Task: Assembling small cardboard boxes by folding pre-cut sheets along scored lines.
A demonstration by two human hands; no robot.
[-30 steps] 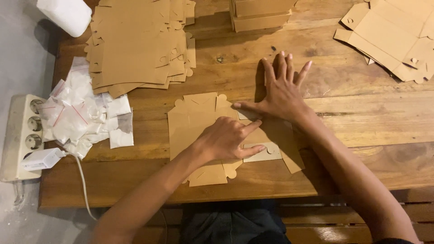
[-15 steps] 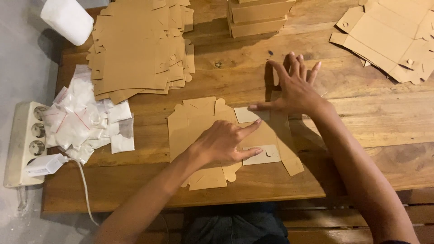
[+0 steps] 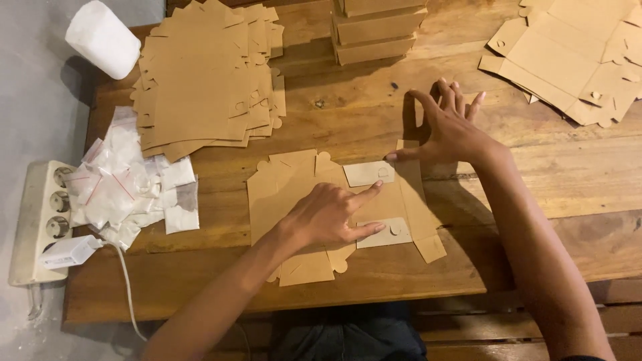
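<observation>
A flat brown cardboard box blank (image 3: 294, 194) lies on the wooden table (image 3: 568, 194) in front of me. My left hand (image 3: 328, 215) presses down on its middle, index finger and thumb spread toward two folded-in pale flaps (image 3: 369, 172). My right hand (image 3: 449, 127) is at the blank's far right edge with its fingers spread, lifting the side panel (image 3: 409, 167) upright. Neither hand grips anything; both push on the card.
A stack of flat brown blanks (image 3: 200, 80) lies at the back left, another pile (image 3: 575, 60) at the back right. Folded boxes (image 3: 378, 27) stand at the back centre. Small plastic bags (image 3: 127, 187), a white power strip (image 3: 40, 220) and a white roll (image 3: 103, 37) are on the left.
My right hand has moved away from me and to the right, raising the blank's right side panel. Two pale flaps have come into view. My left hand has stayed pressing on the middle.
</observation>
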